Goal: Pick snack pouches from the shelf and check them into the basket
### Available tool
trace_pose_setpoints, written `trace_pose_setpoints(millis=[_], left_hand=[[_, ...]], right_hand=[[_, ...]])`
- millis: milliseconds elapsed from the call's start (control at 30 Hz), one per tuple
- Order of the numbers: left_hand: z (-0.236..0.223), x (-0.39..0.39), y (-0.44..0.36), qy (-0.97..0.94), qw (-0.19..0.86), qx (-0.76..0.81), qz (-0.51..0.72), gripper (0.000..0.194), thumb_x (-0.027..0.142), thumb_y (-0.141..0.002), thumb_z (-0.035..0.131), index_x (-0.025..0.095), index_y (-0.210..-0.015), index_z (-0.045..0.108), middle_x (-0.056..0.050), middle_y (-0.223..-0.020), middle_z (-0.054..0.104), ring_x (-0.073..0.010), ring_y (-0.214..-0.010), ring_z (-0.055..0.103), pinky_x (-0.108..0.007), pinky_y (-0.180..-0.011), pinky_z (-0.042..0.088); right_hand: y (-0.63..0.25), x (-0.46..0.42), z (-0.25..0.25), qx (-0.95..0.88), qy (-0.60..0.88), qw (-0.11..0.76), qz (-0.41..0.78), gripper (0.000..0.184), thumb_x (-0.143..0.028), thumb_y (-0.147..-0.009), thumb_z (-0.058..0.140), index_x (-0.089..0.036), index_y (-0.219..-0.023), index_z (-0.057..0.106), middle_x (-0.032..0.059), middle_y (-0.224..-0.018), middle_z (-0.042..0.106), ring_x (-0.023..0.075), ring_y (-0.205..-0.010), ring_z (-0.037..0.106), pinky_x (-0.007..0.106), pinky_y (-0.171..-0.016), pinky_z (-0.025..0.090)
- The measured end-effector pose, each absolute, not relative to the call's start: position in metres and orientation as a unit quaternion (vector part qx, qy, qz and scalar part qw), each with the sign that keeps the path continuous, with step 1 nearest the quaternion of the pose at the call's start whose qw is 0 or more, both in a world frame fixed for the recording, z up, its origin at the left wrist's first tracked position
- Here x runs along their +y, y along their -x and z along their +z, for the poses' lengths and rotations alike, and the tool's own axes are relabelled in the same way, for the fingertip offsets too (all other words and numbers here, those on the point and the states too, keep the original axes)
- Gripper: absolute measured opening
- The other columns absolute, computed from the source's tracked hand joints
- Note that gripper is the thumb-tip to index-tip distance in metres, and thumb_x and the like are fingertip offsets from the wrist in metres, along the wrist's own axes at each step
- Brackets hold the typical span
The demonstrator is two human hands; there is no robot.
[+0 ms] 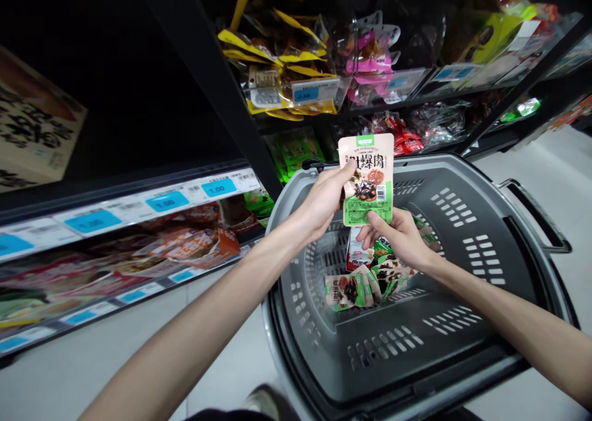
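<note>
A pink and green snack packet (367, 183) is held upright over the far part of a grey shopping basket (444, 298). My left hand (326, 199) is closed on its left edge, with the thumb across the printed front. Gripping the bottom edge is my right hand (400, 236), its thumb in front and its other fingers partly hidden behind. Beneath, in the basket, lie several similar packets (349, 290) and a red and white packet (358, 248), partly covered by my right hand.
Dark shelves with blue price tags (167, 201) stand at the left. Further back hang yellow-edged bags (282, 51) and pink bags (374, 57). On the lower left shelf are orange packets (198, 242). A black basket handle (539, 217) sticks out at the right. A shoe (263, 402) shows on the pale floor.
</note>
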State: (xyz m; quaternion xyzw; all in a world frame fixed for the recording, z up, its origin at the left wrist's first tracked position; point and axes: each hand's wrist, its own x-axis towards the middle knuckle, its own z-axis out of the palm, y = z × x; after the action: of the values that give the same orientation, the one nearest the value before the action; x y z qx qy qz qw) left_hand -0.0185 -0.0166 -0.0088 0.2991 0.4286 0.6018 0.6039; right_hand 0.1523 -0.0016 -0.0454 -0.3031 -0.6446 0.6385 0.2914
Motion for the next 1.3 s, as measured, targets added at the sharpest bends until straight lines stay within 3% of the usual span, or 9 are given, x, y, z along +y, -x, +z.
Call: trace_pose_setpoints(millis=[300,500,667,767,833,900,1033,1167,1300], left_hand=[[-0.017,-0.012,0.019,-0.304,0.598,0.426,0.607,0.035,0.042,-0.097,0.059,0.012,-0.1,0.076,-0.009,-0.09,0.079,-0.0213,-0.081,0.072,-0.034,-0.081,0.056],[-0.025,-0.01,0.014,-0.353,0.557,0.485,0.575,0.039,0.042,-0.099,0.053,0.011,-0.099,0.075,-0.011,-0.093,0.078,-0.0214,-0.081,0.069,-0.036,-0.083,0.054],[-0.037,-0.003,0.018,-0.464,0.484,0.533,0.516,0.045,0.05,-0.097,0.05,0.013,-0.103,0.074,-0.011,-0.105,0.076,-0.0284,-0.102,0.067,-0.04,-0.093,0.053],[-0.037,-0.001,0.023,-0.5,0.439,0.564,0.488,0.049,0.054,-0.097,0.044,0.014,-0.1,0.073,-0.012,-0.106,0.076,-0.0305,-0.103,0.067,-0.041,-0.092,0.052],[-0.034,-0.001,0.025,-0.519,0.419,0.578,0.47,0.051,0.055,-0.097,0.041,0.015,-0.098,0.073,-0.012,-0.104,0.074,-0.0302,-0.101,0.067,-0.04,-0.091,0.052],[-0.031,-0.002,0.027,-0.541,0.387,0.589,0.46,0.049,0.053,-0.096,0.04,0.016,-0.095,0.073,-0.011,-0.104,0.072,-0.0287,-0.101,0.066,-0.039,-0.093,0.05],[-0.024,-0.005,0.029,-0.589,0.303,0.578,0.477,0.046,0.045,-0.099,0.037,0.017,-0.094,0.073,-0.012,-0.105,0.066,-0.0275,-0.107,0.062,-0.038,-0.1,0.047],[-0.014,-0.013,0.03,-0.586,0.241,0.54,0.554,0.048,0.047,-0.104,0.031,0.021,-0.125,0.065,-0.012,-0.119,0.063,-0.0258,-0.12,0.056,-0.037,-0.108,0.043],[-0.014,-0.009,0.032,-0.411,0.234,0.53,0.704,0.05,0.046,-0.107,0.021,0.021,-0.134,0.055,-0.01,-0.125,0.061,-0.0209,-0.119,0.056,-0.034,-0.109,0.041]], right_hand=[[-0.156,0.006,-0.049,-0.662,0.313,0.265,0.627,0.048,-0.059,-0.092,0.066,-0.013,-0.079,0.072,0.0094,-0.076,0.075,0.014,-0.06,0.068,0.025,-0.06,0.055],[-0.167,0.02,-0.039,-0.69,0.316,0.053,0.649,0.06,-0.075,-0.089,0.054,-0.02,-0.08,0.076,0.0142,-0.083,0.075,0.0281,-0.072,0.072,0.045,-0.078,0.061],[-0.17,0.038,-0.033,-0.709,0.49,0.144,0.487,0.043,-0.079,-0.071,0.064,-0.038,-0.07,0.078,0.0192,-0.106,0.075,0.0425,-0.105,0.07,0.056,-0.108,0.046],[-0.164,0.054,-0.028,-0.742,0.452,0.159,0.469,0.044,-0.081,-0.063,0.065,-0.038,-0.055,0.07,0.0202,-0.082,0.07,0.043,-0.089,0.069,0.057,-0.086,0.053],[-0.162,0.063,-0.024,-0.759,0.424,0.175,0.462,0.039,-0.077,-0.065,0.068,-0.039,-0.058,0.068,0.0157,-0.064,0.06,0.0362,-0.065,0.063,0.053,-0.066,0.053],[-0.161,0.067,-0.023,-0.751,0.427,0.202,0.461,0.03,-0.071,-0.068,0.072,-0.041,-0.067,0.071,0.0105,-0.056,0.054,0.0303,-0.053,0.056,0.05,-0.059,0.05],[-0.155,0.07,-0.02,-0.726,0.417,0.217,0.502,0.033,-0.067,-0.071,0.074,-0.034,-0.071,0.076,0.012,-0.059,0.064,0.0307,-0.056,0.061,0.049,-0.061,0.052],[-0.143,0.072,0.009,-0.785,0.39,0.168,0.451,0.043,-0.069,-0.068,0.076,-0.026,-0.064,0.077,0.0157,-0.068,0.074,0.0363,-0.064,0.07,0.054,-0.07,0.059],[-0.138,0.07,0.069,-0.823,0.394,0.325,0.248,0.028,-0.063,-0.072,0.075,-0.038,-0.083,0.081,0.0112,-0.089,0.08,0.0407,-0.086,0.075,0.056,-0.082,0.06]])
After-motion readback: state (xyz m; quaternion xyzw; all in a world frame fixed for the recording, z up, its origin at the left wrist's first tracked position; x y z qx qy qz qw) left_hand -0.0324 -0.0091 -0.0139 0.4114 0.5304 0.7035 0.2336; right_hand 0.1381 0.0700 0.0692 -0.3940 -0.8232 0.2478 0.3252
